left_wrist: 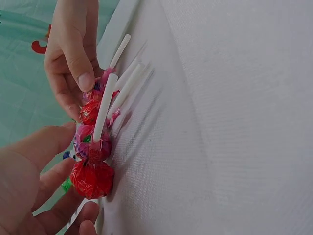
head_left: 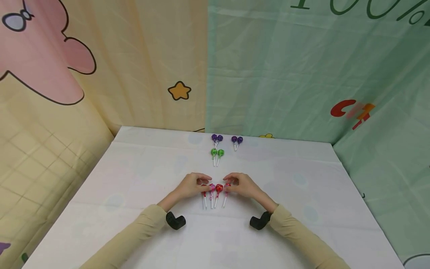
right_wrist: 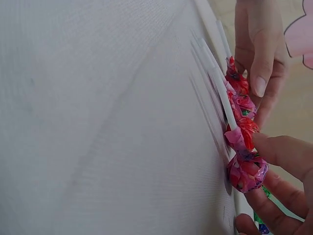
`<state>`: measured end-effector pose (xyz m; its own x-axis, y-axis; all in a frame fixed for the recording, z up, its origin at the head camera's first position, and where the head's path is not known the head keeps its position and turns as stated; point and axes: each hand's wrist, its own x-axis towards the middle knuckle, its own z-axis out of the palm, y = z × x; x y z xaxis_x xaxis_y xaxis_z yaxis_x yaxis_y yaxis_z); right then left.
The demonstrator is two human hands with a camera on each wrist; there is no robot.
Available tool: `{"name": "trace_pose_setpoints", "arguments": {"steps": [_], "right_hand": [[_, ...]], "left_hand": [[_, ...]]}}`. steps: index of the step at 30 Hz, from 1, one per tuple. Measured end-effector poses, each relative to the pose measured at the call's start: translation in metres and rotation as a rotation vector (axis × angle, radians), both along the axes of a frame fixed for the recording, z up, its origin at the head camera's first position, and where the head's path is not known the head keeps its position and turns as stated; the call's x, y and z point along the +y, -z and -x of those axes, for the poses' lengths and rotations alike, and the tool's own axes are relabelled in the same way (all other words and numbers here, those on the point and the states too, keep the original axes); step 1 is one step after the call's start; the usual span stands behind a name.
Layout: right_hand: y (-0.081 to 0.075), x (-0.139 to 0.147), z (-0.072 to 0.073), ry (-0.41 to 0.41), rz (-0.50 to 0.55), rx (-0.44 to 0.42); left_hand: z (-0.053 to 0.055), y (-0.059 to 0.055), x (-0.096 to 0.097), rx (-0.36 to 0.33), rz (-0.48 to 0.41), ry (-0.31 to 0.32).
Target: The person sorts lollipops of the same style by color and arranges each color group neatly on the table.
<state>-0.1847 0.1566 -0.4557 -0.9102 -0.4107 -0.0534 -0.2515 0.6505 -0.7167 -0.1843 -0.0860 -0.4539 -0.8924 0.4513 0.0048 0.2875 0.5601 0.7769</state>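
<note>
Four lollipops lie in a row, heads away from me and white sticks towards me. My left hand is at the left end, its thumb reaching over the heads of a red lollipop and a pink lollipop. On the right end, my right hand has its thumb and fingers spread around the head of another pink lollipop. A second red lollipop stands between the pink ones. The fingers of both hands look loosely bent, with no firm pinch visible. Fingertip contact is partly hidden.
Beyond the hands lie two green lollipops side by side. Farther back are purple lollipops in a pair and another purple pair to their right. The white-covered table meets printed curtains at its far edge.
</note>
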Motion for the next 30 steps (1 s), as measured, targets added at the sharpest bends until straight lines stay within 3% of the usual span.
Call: {"name": "trace_pose_setpoints", "arguments": {"steps": [14,23,30], "right_hand": [[0.001,0.006,-0.001,0.026,-0.038,-0.039],[0.002,0.01,0.004,0.001,-0.013,-0.045],[0.002,0.013,0.015,0.047,-0.003,-0.022]], "left_hand": [[0.001,0.005,0.009,0.014,0.054,0.036],[0.004,0.005,0.008,-0.022,0.045,0.0],[0.01,0.001,0.005,-0.056,-0.004,-0.055]]}}
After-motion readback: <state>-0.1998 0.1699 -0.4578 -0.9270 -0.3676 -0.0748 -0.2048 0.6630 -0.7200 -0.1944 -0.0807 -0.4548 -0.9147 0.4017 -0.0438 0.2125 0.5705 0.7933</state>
